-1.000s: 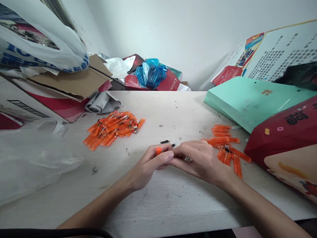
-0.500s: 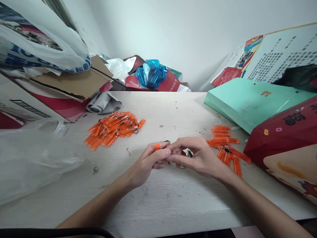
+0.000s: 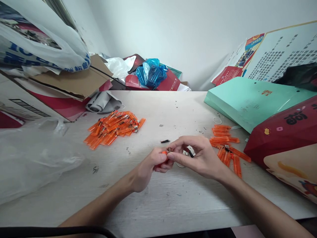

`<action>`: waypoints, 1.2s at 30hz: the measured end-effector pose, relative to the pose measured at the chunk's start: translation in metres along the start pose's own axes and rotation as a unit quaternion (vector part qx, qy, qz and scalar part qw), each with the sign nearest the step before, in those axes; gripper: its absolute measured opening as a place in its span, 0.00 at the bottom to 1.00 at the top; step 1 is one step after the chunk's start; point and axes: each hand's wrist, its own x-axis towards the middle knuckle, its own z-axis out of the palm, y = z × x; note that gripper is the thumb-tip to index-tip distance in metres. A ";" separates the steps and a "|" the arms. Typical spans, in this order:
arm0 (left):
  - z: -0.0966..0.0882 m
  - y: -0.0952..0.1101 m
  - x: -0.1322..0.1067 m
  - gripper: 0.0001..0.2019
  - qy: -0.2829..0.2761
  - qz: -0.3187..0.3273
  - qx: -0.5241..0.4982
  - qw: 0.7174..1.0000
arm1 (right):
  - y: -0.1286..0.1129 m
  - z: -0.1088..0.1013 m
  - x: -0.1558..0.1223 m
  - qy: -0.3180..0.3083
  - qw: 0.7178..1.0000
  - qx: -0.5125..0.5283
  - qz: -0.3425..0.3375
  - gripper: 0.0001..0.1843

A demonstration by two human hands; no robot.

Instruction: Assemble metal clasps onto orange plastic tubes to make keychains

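Note:
My left hand (image 3: 155,162) is closed around an orange lighter (image 3: 164,153), most of it hidden by the fingers. At the lighter's end, my right hand (image 3: 194,153) pinches a small brownish metal part (image 3: 169,149) between thumb and forefinger. Small silver and black pieces (image 3: 190,152) show in the gap behind the right thumb; whether the hand holds them or they lie on the table, I cannot tell. A small black part (image 3: 165,141) lies on the table just beyond the fingertips.
A heap of orange lighters (image 3: 115,129) lies to the left, and a smaller group of orange lighters (image 3: 226,142) to the right. A clear plastic bag (image 3: 37,158) and a carton (image 3: 49,99) stand left. A mint-green bag (image 3: 247,99) and a red bag (image 3: 279,132) border the right.
The left hand has turned, bringing the orange lighter's end toward the right fingertips. The black part beyond the hands shows more fully. The piles have not changed.

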 end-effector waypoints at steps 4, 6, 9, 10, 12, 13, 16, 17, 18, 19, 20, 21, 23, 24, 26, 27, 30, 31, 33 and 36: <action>0.001 0.000 0.000 0.17 0.029 -0.006 -0.027 0.999 | 0.001 -0.002 -0.001 -0.006 1.000 -0.007 -0.005 0.08; 0.000 -0.002 -0.001 0.17 0.035 -0.017 -0.033 0.999 | 0.001 -0.002 -0.001 -0.006 1.000 -0.008 -0.005 0.07; -0.001 -0.004 -0.002 0.17 0.030 -0.014 -0.038 0.999 | 0.002 -0.001 -0.001 -0.004 1.000 -0.006 -0.004 0.06; -0.001 -0.004 -0.002 0.16 0.026 -0.013 -0.040 0.999 | 0.002 -0.001 -0.001 -0.005 1.000 -0.004 -0.004 0.06; -0.002 -0.003 -0.002 0.16 0.012 -0.013 -0.044 0.999 | 0.002 -0.001 -0.001 -0.010 1.000 -0.003 -0.002 0.06; -0.001 -0.002 -0.002 0.16 0.003 -0.017 -0.043 0.999 | 0.002 -0.001 -0.001 -0.013 1.000 -0.005 -0.001 0.06; -0.001 -0.001 -0.002 0.16 -0.009 -0.024 -0.045 0.999 | 0.001 -0.003 0.000 -0.020 1.000 -0.013 0.003 0.06; -0.001 -0.001 -0.002 0.16 -0.011 -0.023 -0.047 0.999 | 0.001 -0.003 0.000 -0.020 1.000 -0.014 0.005 0.06; -0.001 0.000 -0.002 0.16 -0.013 -0.022 -0.049 0.998 | 0.001 -0.004 0.000 -0.019 1.000 -0.015 0.006 0.07; -0.001 0.000 -0.001 0.16 -0.014 -0.020 -0.051 0.998 | 0.001 -0.004 0.000 -0.019 1.000 -0.015 0.008 0.07; -0.001 0.000 -0.001 0.16 -0.014 -0.018 -0.052 0.998 | 0.000 -0.004 0.000 -0.019 1.000 -0.016 0.009 0.07; -0.001 0.001 -0.001 0.15 -0.015 -0.016 -0.053 0.998 | 0.000 -0.004 0.000 -0.022 1.000 -0.017 0.009 0.07; -0.001 0.002 0.000 0.14 -0.016 -0.010 -0.053 0.998 | 0.000 -0.004 0.000 -0.029 0.999 -0.019 0.008 0.07; -0.001 0.003 0.000 0.14 -0.018 -0.007 -0.052 0.998 | 0.000 -0.004 0.000 -0.032 0.999 -0.018 0.007 0.07; -0.001 0.004 0.000 0.14 -0.023 -0.001 -0.052 0.998 | 0.000 -0.004 0.000 -0.035 0.999 -0.015 0.004 0.07; -0.001 0.004 0.000 0.14 -0.025 0.002 -0.053 0.998 | 0.000 -0.004 0.000 -0.035 0.999 -0.014 0.002 0.07; -0.002 0.004 0.000 0.13 -0.029 0.009 -0.063 0.998 | 0.000 -0.004 0.000 -0.037 0.999 -0.013 -0.002 0.07; -0.001 0.004 0.000 0.13 -0.029 0.008 -0.064 0.997 | 0.000 -0.005 0.000 -0.038 0.999 -0.013 -0.002 0.07; -0.001 0.003 0.000 0.14 -0.026 0.003 -0.066 0.997 | 0.000 -0.005 0.000 -0.040 0.999 -0.010 -0.001 0.08; -0.001 0.002 0.000 0.13 -0.027 -0.005 -0.069 0.997 | 0.000 -0.006 0.001 -0.044 0.999 -0.003 0.005 0.08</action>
